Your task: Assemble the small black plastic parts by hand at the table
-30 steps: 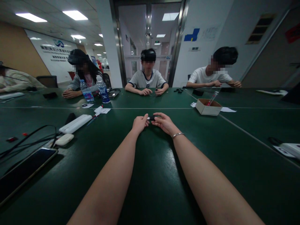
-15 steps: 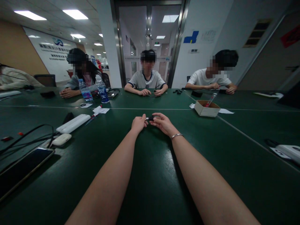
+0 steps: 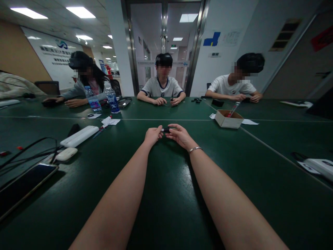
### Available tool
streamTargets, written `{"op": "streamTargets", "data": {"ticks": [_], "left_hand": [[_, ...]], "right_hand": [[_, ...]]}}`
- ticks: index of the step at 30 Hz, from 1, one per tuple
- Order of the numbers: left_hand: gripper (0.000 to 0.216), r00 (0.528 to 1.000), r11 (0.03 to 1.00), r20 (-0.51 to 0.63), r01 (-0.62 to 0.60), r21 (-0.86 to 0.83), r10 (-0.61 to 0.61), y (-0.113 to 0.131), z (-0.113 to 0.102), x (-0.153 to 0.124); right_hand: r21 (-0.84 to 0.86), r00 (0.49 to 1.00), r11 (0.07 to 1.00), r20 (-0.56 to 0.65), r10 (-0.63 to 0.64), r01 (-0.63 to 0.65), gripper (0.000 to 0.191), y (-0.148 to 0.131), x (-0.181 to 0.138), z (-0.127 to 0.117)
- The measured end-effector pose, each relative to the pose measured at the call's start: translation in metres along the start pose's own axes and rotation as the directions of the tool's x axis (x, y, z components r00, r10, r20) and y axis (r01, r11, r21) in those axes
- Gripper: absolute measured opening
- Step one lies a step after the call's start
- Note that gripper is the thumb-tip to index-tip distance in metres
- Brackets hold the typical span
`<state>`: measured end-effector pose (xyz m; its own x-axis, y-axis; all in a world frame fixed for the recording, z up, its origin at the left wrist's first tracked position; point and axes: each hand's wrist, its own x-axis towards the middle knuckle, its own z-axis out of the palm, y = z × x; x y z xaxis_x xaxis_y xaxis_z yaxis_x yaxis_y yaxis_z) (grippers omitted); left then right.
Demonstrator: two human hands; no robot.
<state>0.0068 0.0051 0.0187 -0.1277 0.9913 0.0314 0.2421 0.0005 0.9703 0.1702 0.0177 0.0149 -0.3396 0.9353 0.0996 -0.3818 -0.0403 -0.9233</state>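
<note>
Both of my arms stretch forward over the dark green table (image 3: pixel 166 194). Between my hands is a small black and silver cylinder (image 3: pixel 165 130), too small to name surely. My left hand (image 3: pixel 153 135) pinches its silver end between thumb and fingers. From the other side, my right hand (image 3: pixel 180 134) holds the black end in its fingertips, its fingers partly curled. The cylinder lies roughly level, just above the tabletop. A silver bracelet (image 3: pixel 195 149) circles my right wrist. My fingers hide part of the cylinder.
Left lie a phone (image 3: pixel 28 187), a white earbud case (image 3: pixel 67 154), a white power bank (image 3: pixel 79 136) and black cables. Farther off stand two bottles (image 3: pixel 112 99). A small open box (image 3: pixel 229 119) sits at the right. Several people (image 3: pixel 161 85) sit across the table.
My hands keep their hold; the cylinder looks a little more level. At the far left, a person's hand has reached out to a black object on the table.
</note>
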Motion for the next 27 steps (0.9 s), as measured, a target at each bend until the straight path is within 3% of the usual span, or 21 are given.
{"op": "streamTargets", "data": {"ticks": [6,17,22,27], "left_hand": [[0.029,0.999,0.993,0.032,-0.009,-0.121,0.013,0.0019,0.0000,-0.0010],[0.023,0.995,0.991,0.051,-0.080,-0.103,0.086,0.0052,-0.0006,-0.0059],[0.023,0.998,0.994,0.055,-0.025,-0.108,0.031,0.0059,0.0019,-0.0072],[0.044,0.993,0.986,0.022,-0.110,-0.123,0.113,0.0042,0.0020,-0.0066]], "right_hand": [[0.009,0.999,1.000,-0.032,0.016,-0.016,0.018,-0.0021,-0.0009,0.0013],[0.016,0.998,1.000,-0.058,0.024,-0.024,0.013,-0.0017,0.0002,0.0023],[0.014,0.999,1.000,-0.050,0.023,-0.022,0.013,-0.0011,0.0000,0.0016],[-0.001,0.998,1.000,-0.059,0.028,-0.029,0.016,-0.0009,0.0002,0.0015]]}}
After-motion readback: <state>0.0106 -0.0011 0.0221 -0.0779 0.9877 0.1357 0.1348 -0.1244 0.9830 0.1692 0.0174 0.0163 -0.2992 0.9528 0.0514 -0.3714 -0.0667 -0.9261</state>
